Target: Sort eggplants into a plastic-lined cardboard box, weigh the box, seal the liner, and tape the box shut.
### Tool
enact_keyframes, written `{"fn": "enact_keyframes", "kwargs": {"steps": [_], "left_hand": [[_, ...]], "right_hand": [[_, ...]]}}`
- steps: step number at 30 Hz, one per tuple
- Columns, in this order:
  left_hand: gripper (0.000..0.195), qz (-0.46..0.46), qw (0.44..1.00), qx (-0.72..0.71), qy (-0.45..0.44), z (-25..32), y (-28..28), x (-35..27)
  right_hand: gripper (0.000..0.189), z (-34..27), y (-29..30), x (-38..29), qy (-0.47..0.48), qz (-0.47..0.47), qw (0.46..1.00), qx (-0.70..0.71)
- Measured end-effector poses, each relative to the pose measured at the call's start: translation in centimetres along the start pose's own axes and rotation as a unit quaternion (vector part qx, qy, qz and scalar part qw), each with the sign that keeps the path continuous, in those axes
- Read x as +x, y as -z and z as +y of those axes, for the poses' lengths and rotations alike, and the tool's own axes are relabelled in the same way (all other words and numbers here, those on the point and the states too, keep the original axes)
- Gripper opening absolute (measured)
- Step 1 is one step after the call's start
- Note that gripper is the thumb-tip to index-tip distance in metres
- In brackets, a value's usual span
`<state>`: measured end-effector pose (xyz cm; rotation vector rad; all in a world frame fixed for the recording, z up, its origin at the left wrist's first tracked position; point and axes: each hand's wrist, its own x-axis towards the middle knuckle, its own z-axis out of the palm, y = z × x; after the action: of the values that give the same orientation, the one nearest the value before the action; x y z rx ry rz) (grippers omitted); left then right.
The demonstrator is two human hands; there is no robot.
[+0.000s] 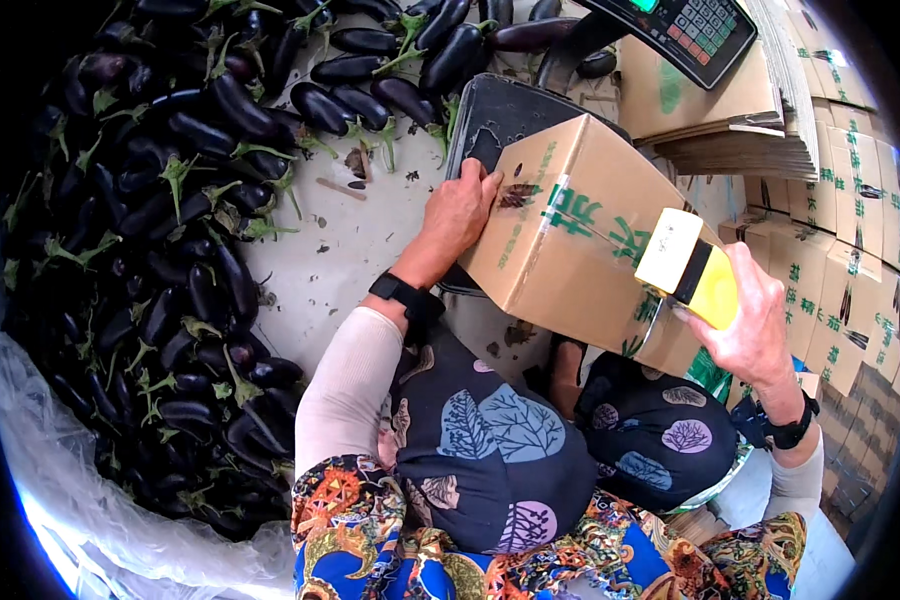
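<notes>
A closed cardboard carton (547,232) with green print and clear tape lies tilted on the black platform of a scale (525,101). My left hand (461,206) grips the carton's left end, its fingertips at the upper left edge. In my right hand (754,322) is a yellow tape dispenser (686,262), held against the right part of the carton. A shiny strip of tape lies on the carton just below the dispenser. The scale's keypad display (701,37) stands beyond the carton.
Many loose eggplants (194,217) cover the floor at the left and top. Flattened cardboard sheets (727,142) are stacked at the upper right. Behind them stand rows of printed cartons (810,300). Plastic sheeting (67,465) borders the eggplants at the lower left.
</notes>
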<state>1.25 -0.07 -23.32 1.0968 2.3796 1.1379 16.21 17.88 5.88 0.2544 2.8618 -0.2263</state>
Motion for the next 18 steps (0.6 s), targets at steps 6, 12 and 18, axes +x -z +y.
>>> {"fn": "enact_keyframes", "kwargs": {"steps": [6,12,18], "left_hand": [[0.035,0.061,0.992,-0.107,0.035,-0.4,1.6,2.1],[0.051,0.061,0.923,-0.378,0.049,1.5,-0.6,4.2],[0.047,0.086,0.928,-0.354,0.079,0.7,-1.5,3.6]], "right_hand": [[0.054,0.6,-0.5,0.1,-0.002,0.001,1.0,0.011],[0.056,0.5,-0.3,0.1,0.004,0.004,1.0,0.012],[0.056,0.6,-0.6,-0.1,-0.002,0.016,0.999,0.038]]}}
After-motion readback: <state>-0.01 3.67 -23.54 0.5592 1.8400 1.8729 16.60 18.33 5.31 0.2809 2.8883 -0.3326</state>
